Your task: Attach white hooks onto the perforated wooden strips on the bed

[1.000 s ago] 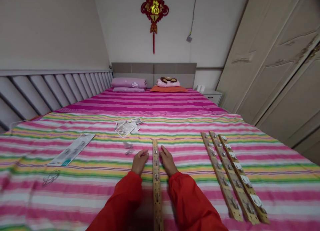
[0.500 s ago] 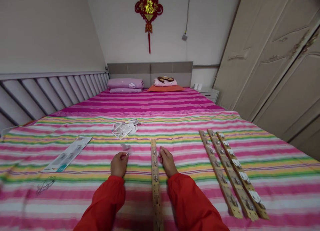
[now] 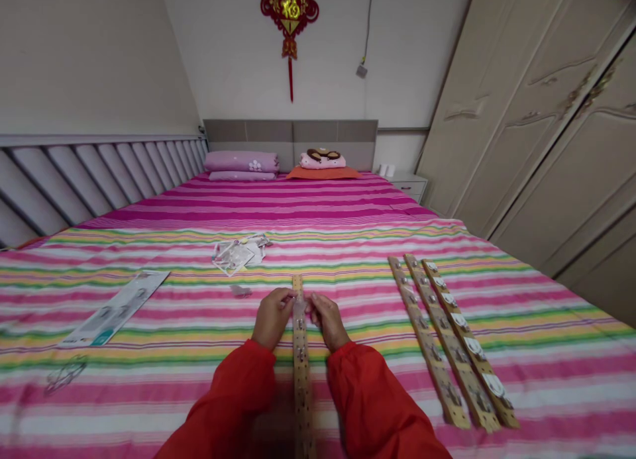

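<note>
A narrow wooden strip (image 3: 301, 373) with small metal pieces along it lies lengthwise before me on the striped bedspread. My left hand (image 3: 273, 318) is closed in a pinch at the strip's left edge, near its far end. From the opposite edge, my right hand (image 3: 328, 321) also pinches, fingertips close to the left ones. Between them, over the strip, a small clear plastic piece (image 3: 299, 306) shows; what exactly each hand grips is too small to make out. A crumpled scrap of clear plastic (image 3: 241, 291) lies left of the hands.
Three similar wooden strips (image 3: 440, 346) lie at the right, one bearing white pieces. Clear packaging (image 3: 238, 255) is heaped farther back. At left are a long flat packet (image 3: 116, 308) and a thin wire-like tangle (image 3: 66, 373). A slatted rail (image 3: 99, 181) borders the bed.
My left hand has let go of the clear plastic scrap, now on the bedspread, and moved right to the strip. My right hand has shifted slightly and now meets it there.
</note>
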Motion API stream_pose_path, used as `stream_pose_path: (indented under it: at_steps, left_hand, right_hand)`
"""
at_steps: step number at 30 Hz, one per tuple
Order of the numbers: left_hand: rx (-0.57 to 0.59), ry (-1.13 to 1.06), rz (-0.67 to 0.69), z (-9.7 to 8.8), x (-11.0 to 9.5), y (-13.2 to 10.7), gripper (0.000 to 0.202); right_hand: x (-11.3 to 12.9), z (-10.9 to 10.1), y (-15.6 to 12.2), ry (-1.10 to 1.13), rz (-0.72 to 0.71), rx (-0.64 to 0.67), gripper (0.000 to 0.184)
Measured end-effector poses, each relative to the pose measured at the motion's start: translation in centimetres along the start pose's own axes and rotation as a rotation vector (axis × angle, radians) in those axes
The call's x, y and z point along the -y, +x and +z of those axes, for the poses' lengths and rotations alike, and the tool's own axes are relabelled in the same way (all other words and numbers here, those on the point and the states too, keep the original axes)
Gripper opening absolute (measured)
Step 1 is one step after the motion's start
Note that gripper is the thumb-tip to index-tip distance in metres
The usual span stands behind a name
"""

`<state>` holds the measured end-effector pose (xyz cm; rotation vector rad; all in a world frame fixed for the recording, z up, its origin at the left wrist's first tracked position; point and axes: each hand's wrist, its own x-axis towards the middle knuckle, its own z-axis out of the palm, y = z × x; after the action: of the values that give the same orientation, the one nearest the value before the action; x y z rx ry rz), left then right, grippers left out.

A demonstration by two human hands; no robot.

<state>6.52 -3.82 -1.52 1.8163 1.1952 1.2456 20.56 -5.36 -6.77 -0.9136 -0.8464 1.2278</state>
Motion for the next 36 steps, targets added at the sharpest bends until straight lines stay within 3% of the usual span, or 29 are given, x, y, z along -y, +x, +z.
stream_pose_path:
  at_steps: [4,9,17,23,26,30,36]
  left_hand:
    - [0.049,0.047,0.053,1.3,-0.5,0.3,0.019]
    - [0.020,0.024,0.053,1.8,-0.2,0.4,0.017]
    - [-0.084,-0.167,-0.153,1.1,1.1,0.5,0.022]
    - [0.112,-0.158,-0.247,1.3,0.6,1.1,0.019]
    - [0.125,-0.201,-0.294,1.2,0.8,1.4,0.017]
    - [0.026,-0.314,-0.367,0.8,1.3,2.2,0.024]
    - [-0.157,-0.470,-0.437,1.4,2.5,3.7,0.029]
  right_hand:
    - [0.0,-0.2,0.0,0.041,0.035,0.041,0.031]
    - [-0.2,-0.7,0.3,0.144,0.060,0.044,0.021]
    - [-0.4,-0.7,0.5,0.213,0.076,-0.003,0.016]
    - [-0.6,-0.7,0.5,0.185,0.060,0.019,0.017]
    - [-0.6,-0.8,0.6,0.204,0.050,-0.001,0.027]
    - [-0.7,-0.5,1.0,0.233,0.015,-0.100,0.047]
    - [-0.9,0.7,2.6,0.134,-0.028,-0.144,0.048]
